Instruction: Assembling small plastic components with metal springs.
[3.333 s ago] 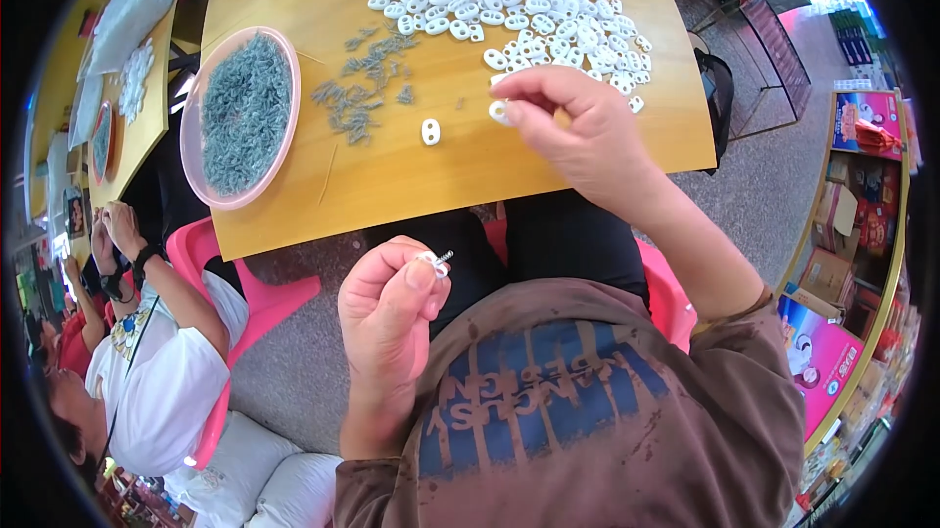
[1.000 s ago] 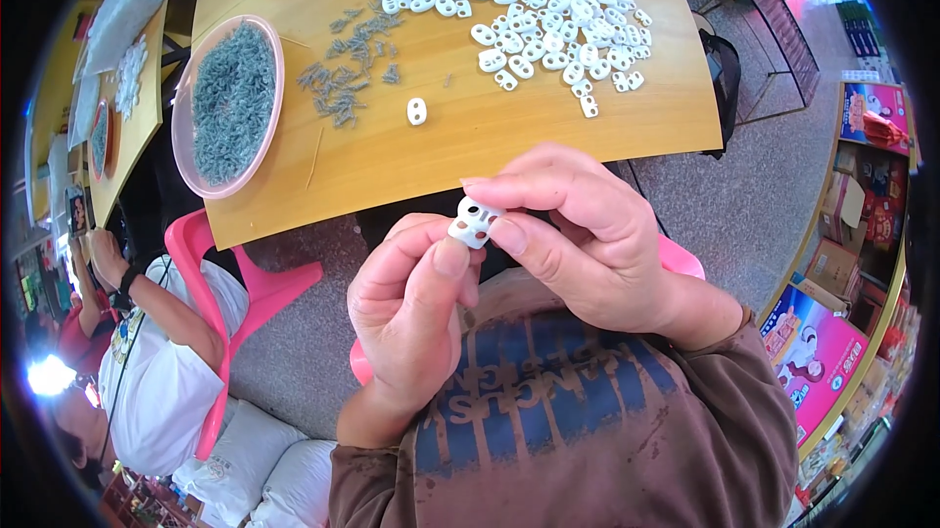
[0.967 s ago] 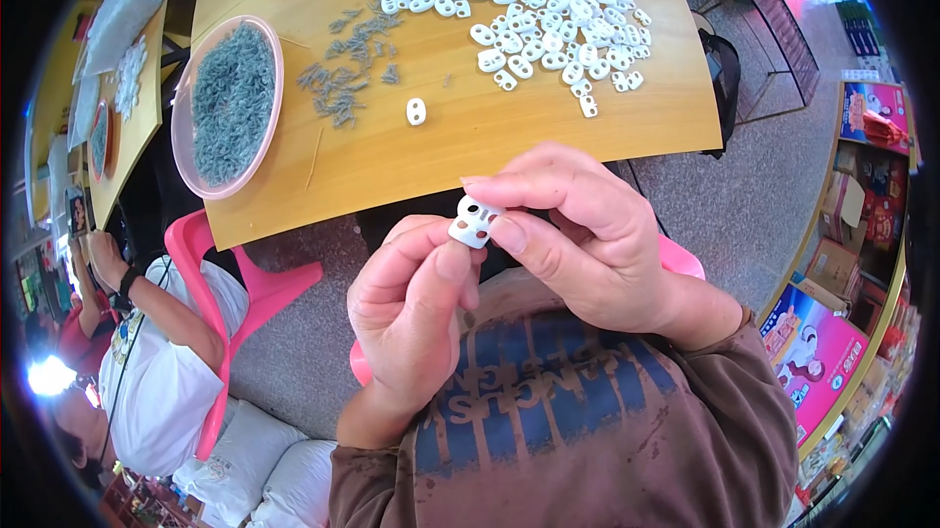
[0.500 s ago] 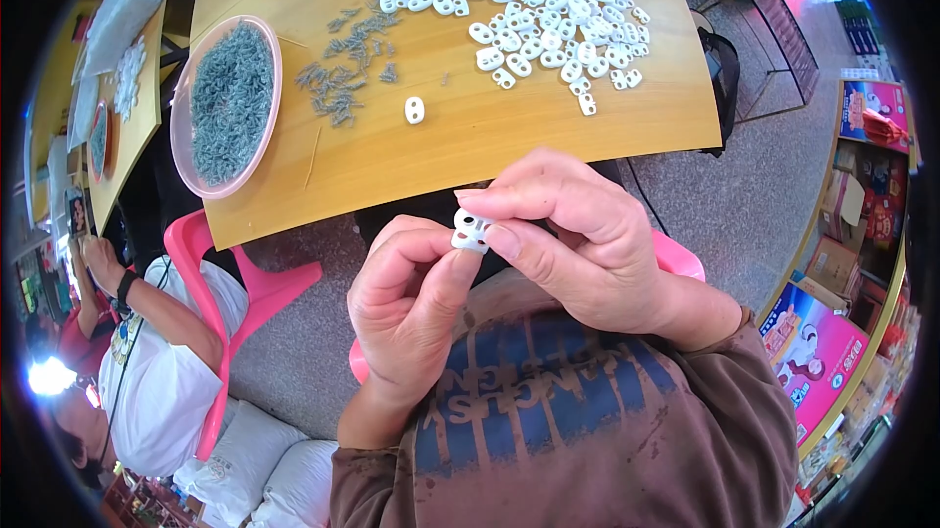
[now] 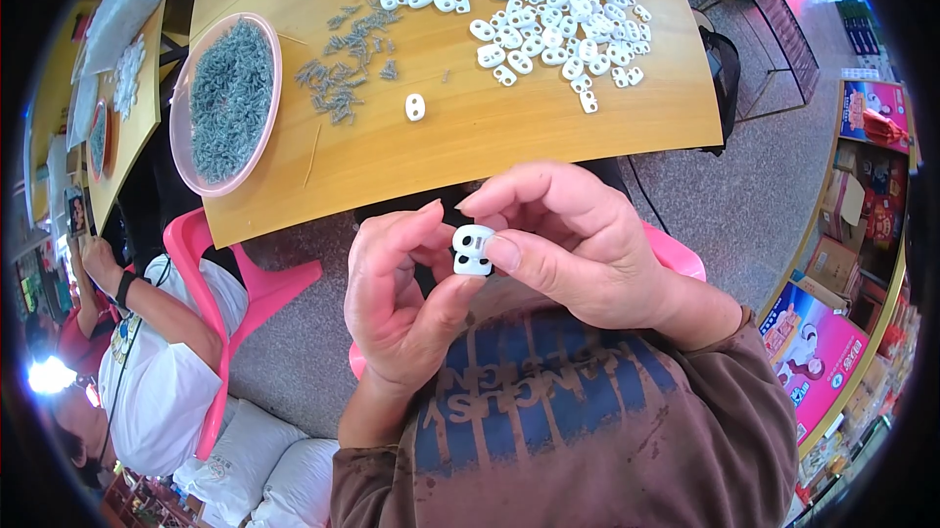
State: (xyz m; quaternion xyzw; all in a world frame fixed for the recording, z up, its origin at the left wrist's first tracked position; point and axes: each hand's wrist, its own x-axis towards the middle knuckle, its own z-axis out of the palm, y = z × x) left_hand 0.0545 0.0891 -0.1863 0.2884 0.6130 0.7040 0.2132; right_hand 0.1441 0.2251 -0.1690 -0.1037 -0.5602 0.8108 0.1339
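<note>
Between my fingertips, just below the table's front edge, is a small white two-hole plastic piece (image 5: 472, 237); it appears made of two parts, an upper oval and a squarish lower one. My left hand (image 5: 397, 298) pinches its lower end, thumb at the bottom. My right hand (image 5: 587, 249) is closed on its right side, with the thumb pressed against it. The fingers behind the piece are partly hidden. Beyond my hands, a lone white two-hole oval (image 5: 415, 107) lies on the wooden table (image 5: 411, 164).
A heap of similar white pieces (image 5: 548, 24) covers the table's back right. Small grey plastic parts (image 5: 343, 68) lie loose beside a pink bowl (image 5: 273, 102) full of them. At left, another person (image 5: 162, 352) sits on a pink chair (image 5: 220, 312) near white sacks (image 5: 279, 469).
The white piece has turned, so its upper oval now faces up more. My left index finger has lifted away from it, and my right thumb has moved slightly down.
</note>
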